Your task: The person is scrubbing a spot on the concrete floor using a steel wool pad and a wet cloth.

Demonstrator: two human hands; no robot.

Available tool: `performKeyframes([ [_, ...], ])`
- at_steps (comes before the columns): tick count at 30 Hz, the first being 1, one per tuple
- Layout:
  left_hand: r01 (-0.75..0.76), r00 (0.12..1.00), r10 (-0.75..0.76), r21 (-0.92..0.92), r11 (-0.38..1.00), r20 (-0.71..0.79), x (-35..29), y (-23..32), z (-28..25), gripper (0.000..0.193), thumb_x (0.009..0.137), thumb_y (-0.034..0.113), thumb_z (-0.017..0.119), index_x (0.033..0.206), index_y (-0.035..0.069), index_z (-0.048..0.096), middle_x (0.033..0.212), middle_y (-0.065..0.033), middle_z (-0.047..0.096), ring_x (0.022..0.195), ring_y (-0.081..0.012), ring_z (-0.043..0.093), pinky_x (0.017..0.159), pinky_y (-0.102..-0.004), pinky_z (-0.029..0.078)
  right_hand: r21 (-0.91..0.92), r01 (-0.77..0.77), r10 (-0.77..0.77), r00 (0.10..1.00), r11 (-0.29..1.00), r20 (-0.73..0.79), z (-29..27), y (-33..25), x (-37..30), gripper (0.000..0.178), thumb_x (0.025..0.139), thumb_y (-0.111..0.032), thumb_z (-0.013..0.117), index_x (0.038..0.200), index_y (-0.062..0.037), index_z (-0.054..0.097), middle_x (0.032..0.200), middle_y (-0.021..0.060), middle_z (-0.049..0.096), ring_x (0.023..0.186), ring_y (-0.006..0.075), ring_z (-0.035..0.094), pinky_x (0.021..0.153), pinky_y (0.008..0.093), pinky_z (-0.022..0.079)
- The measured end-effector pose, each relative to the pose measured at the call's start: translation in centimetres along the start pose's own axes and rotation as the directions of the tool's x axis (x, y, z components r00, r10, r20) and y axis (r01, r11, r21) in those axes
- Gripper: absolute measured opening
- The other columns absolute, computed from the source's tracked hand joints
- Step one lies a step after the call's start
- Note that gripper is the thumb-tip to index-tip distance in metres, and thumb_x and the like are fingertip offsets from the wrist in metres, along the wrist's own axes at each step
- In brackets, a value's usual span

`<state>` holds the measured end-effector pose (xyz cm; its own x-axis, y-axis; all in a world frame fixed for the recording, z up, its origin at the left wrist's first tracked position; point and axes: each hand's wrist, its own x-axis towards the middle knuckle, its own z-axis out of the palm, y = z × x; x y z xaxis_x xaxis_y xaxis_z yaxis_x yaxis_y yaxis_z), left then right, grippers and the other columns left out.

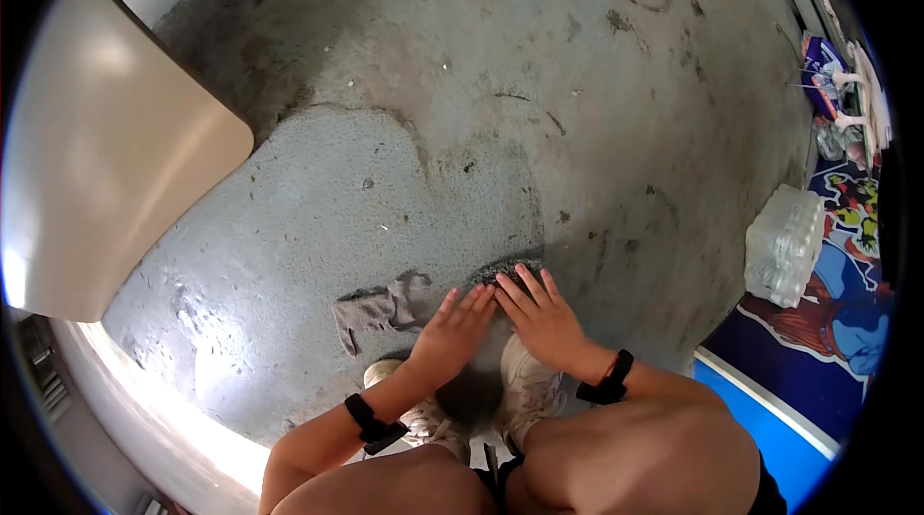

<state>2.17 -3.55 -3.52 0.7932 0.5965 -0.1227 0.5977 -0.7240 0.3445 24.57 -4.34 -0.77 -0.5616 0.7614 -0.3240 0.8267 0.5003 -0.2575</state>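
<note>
My left hand (pixel 457 330) and my right hand (pixel 541 313) are side by side low in front of me, over the grey floor (pixel 462 217), with fingers stretched out. Their fingertips lie at a dark grey, fuzzy-looking thing (pixel 499 270), mostly covered by the hands; whether it is a cloth or a scouring pad I cannot tell. Left of my left hand a crumpled grey-brown rag (pixel 385 308) lies on the floor. Both wrists wear black bands.
My light shoes (pixel 527 385) stand just behind the hands. A large beige panel (pixel 125 159) with a rounded corner juts in from the left. On the right are a wrapped pack of clear bottles (pixel 784 245) and a colourful printed panel (pixel 828 322). Dark stains mark the floor.
</note>
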Motion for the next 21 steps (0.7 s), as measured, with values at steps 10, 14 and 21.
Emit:
performKeyframes([
  [10,-0.022,0.994,0.046,-0.243,0.970,0.095,-9.9,-7.5,-7.7,0.058,0.079,0.007,0.066,0.136,0.004,0.058,0.152,-0.0134,0.047,0.140,-0.0296,0.046,0.117,-0.0473,0.036,0.077,0.029,-0.030,0.999,0.997,0.012,-1.4,-0.6,2.2,0.076,0.082,-0.040,0.075,0.145,-0.0056,0.050,0.162,0.0094,0.029,0.150,0.0373,0.024,0.121,0.0540,0.024],
  [14,0.226,0.918,-0.187,-0.073,0.971,0.349,-13.4,-11.3,-16.7,0.049,0.079,0.005,0.067,0.128,0.005,0.065,0.148,-0.0142,0.051,0.134,-0.0312,0.050,0.115,-0.0454,0.040,0.013,0.053,-0.053,0.999,0.999,0.013,-0.6,-0.1,3.2,0.079,0.082,-0.043,0.075,0.146,-0.0064,0.049,0.163,0.0081,0.028,0.150,0.0365,0.023,0.121,0.0533,0.024],
  [21,0.299,0.922,-0.219,-0.224,0.928,0.320,-7.7,-16.8,-23.4,0.047,0.084,-0.003,0.061,0.131,0.002,0.060,0.144,-0.0119,0.055,0.125,-0.0318,0.058,0.113,-0.0442,0.043,-0.010,0.092,-0.093,0.990,0.996,-0.111,-2.0,2.8,10.0,0.077,0.082,-0.044,0.075,0.145,-0.0049,0.051,0.164,0.0077,0.027,0.151,0.0354,0.021,0.122,0.0509,0.023],
])
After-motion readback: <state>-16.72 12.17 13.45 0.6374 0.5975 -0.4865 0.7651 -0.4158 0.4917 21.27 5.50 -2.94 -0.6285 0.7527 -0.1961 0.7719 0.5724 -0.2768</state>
